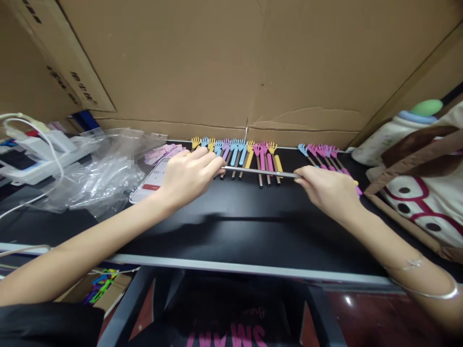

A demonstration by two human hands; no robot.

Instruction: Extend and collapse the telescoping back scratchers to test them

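Between my two hands a thin metal rod [260, 171] is stretched level above the black desk; it looks like the drawn-out shaft of a telescopic back scratcher. My left hand [193, 173] is closed around its left end, and my right hand [327, 190] pinches the right end. Both ends are hidden in my fingers. Behind the rod lies a row of back scratchers [249, 156] with small hand-shaped heads in yellow, blue, purple and pink. Beyond my right hand is a second group of back scratchers [327, 156], mostly pink, partly covered by that hand.
A phone [149, 190] showing a timer lies under my left wrist, beside pink-purple wrappers [164, 153]. Clear plastic bags [104, 168] and a white power strip [47, 159] are at left. A bottle [387, 140] and a patterned cloth bag [415, 202] stand at right. Cardboard [231, 62] walls the back.
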